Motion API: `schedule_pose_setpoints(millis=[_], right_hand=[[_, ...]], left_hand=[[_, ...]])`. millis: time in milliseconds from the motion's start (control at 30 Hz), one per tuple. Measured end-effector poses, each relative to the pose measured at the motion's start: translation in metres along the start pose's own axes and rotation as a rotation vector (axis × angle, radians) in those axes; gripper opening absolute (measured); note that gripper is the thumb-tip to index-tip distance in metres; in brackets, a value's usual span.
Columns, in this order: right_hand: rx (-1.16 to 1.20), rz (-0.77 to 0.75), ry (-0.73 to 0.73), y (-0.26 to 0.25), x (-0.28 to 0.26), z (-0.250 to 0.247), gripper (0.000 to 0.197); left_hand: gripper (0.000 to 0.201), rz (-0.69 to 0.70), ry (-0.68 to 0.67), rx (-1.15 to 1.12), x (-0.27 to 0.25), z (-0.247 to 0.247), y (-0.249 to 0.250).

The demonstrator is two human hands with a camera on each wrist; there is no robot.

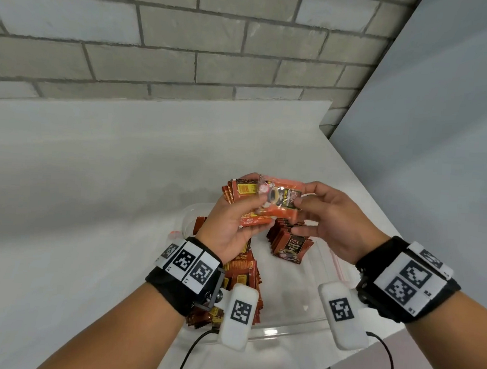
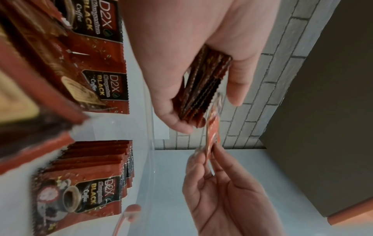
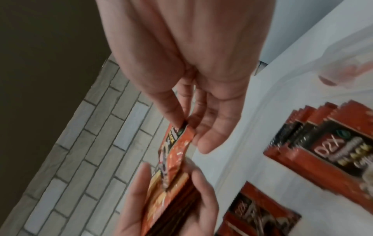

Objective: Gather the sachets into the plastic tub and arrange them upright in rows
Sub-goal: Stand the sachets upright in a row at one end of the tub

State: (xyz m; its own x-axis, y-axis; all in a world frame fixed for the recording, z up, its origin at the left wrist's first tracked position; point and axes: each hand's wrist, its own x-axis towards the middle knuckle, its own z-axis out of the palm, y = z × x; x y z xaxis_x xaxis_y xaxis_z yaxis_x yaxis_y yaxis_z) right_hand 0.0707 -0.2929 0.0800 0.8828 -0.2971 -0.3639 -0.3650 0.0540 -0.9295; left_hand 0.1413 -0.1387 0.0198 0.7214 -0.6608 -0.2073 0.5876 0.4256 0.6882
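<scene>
Head view has the clear plastic tub on the white table, red D2X coffee sachets standing in a row inside. Left hand grips a stack of sachets above it. Right hand pinches 1 single sachet, other fingers loose.

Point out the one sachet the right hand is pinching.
It is the single sachet on top of the stack in the left hand, pinched at one end by the right hand; the others stand in the tub.
</scene>
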Motion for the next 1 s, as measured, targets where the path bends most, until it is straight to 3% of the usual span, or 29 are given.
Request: schedule_pose_setpoints(millis=[100, 167, 300, 433, 600, 733, 1000], right_hand=[[-0.134, -0.091, 0.096, -0.005, 0.005, -0.017, 0.011], [-0.428, -0.160, 0.111, -0.004, 0.007, -0.029, 0.011], [-1.117, -0.179, -0.109, 0.005, 0.007, -0.032, 0.007], [-1.462, -0.157, -0.191, 0.026, 0.012, -0.019, 0.010], [-1.679, -0.126, -0.218, 0.030, 0.020, -0.008, 0.010], [-1.860, -0.145, -0.246, 0.027, 0.019, 0.004, 0.011], [-2.009, -0.140, -0.261, 0.023, 0.014, 0.017, 0.010]], left_hand=[[0.027, -0.007, 0.051, -0.037, 0.001, -0.002, 0.001], [0.027, -0.016, 0.071, -0.026, 0.002, -0.003, 0.001], [0.032, -0.026, 0.072, -0.012, 0.003, -0.002, 0.000], [0.033, -0.027, 0.066, 0.002, 0.002, -0.001, 0.001], [0.044, -0.042, 0.082, 0.014, 0.002, 0.000, 0.001], [0.009, -0.055, 0.082, 0.040, 0.002, 0.000, 0.001], [0.010, -0.070, 0.099, 0.060, 0.003, 0.001, 0.002]])
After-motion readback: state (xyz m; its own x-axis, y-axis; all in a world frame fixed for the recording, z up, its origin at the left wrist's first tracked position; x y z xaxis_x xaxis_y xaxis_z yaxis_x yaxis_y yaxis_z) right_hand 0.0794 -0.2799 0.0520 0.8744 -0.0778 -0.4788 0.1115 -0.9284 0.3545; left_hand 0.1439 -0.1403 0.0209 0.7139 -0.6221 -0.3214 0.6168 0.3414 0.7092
